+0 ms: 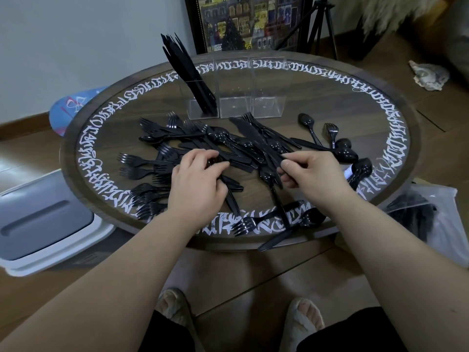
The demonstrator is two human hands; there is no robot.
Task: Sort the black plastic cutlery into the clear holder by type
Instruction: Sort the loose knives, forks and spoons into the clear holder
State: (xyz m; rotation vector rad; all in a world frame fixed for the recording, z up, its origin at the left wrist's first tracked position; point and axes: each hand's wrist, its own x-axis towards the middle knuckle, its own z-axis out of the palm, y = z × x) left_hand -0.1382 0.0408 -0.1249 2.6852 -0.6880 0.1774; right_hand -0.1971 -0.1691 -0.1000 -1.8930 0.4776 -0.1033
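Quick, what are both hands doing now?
Left hand: fingers curled on black plastic cutlery in the pile.
Right hand: pinching a black plastic knife.

Dim, flat indoor light, cool cast. Soft glare on the glass tabletop [330,102] ahead of me; the black cutlery [228,148] reads as near silhouette. Wide-angle bend at edges. My forearms blur slightly; shadows faint.

In front of me the round dark wooden worktop [355,102], ringed with white lettering, carries a clear three-compartment plastic holder [236,97] at its far side and a loose heap of black plastic cutlery [228,146] spread across its middle.
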